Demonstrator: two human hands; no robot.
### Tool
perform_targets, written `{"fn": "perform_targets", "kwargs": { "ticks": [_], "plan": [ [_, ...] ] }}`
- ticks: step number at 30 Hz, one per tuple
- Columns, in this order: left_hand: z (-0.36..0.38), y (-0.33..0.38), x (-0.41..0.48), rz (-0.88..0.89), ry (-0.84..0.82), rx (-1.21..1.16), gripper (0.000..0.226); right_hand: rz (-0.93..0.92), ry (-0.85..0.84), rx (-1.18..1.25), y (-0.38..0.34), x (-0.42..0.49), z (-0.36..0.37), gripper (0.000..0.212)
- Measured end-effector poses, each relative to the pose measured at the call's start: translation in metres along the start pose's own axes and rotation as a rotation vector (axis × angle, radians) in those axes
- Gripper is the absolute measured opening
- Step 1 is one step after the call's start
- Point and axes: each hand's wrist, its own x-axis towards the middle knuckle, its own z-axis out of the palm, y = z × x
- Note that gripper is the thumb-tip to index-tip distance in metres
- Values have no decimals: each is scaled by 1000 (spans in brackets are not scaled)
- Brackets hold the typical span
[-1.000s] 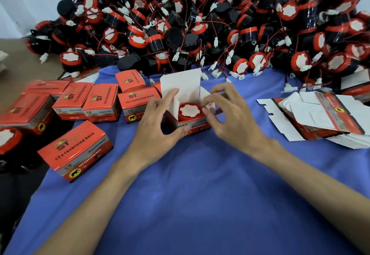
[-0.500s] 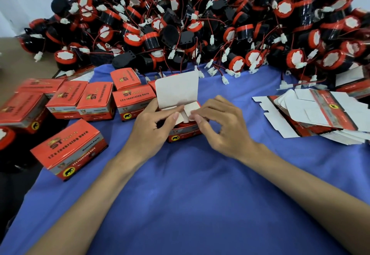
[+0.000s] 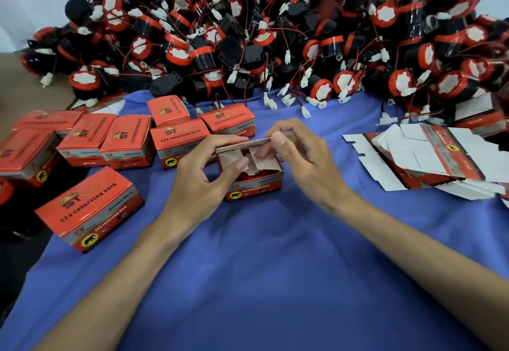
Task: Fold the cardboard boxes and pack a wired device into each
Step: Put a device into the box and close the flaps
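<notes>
Behind the open box (image 3: pixel 254 185), at the far side of the tabletop (image 3: pixel 16 94), lies a big pile of black and red wired devices (image 3: pixel 275 34). Thin red wires and small white plugs stick out of it. Left of the open box sit many closed red boxes (image 3: pixel 129 141). One more closed box (image 3: pixel 91 207) sits left of it too, nearer to the person. Right of the open box is a stack of flat boxes (image 3: pixel 440 158) that are not folded. The open box stands on a blue cloth (image 3: pixel 261 268). Both hands are over its top, so only a little of the inside shows. A bit of a red device (image 3: pixel 252 177) peeks out under the white side flaps (image 3: pixel 264 160). The long side of the open box runs left to right, and its front with the small elephant picture faces the person. Its lid (image 3: pixel 242 145) is tipped down almost flat over the opening. The left hand (image 3: pixel 203 174) comes in from the left, with its thumb on the left flap and its fingers curled on the lid's left end. The right hand (image 3: pixel 300 158) pinches the lid's right end with thumb and first finger, and its other fingers curl under the lid. Both grips are narrow and hold the lid.
</notes>
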Motion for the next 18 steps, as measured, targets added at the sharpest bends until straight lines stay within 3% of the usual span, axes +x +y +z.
{"fn": "perform_targets", "kwargs": {
  "ticks": [3, 7, 10, 18],
  "plan": [
    [-1, 3, -1, -38, -27, -27, 35, 39, 11, 54, 2, 1, 1, 16],
    [-1, 4, 0, -43, -4, -41, 21, 57, -63, 152, 4, 2, -5, 17],
    [-2, 2, -1, -2, -15, -5, 25, 86, -110, 218, 7, 1, -8, 23],
    [-4, -1, -2, 92, -33, 144, 36, 56, -83, 100, 15, 0, -7, 32]
  ]
}}
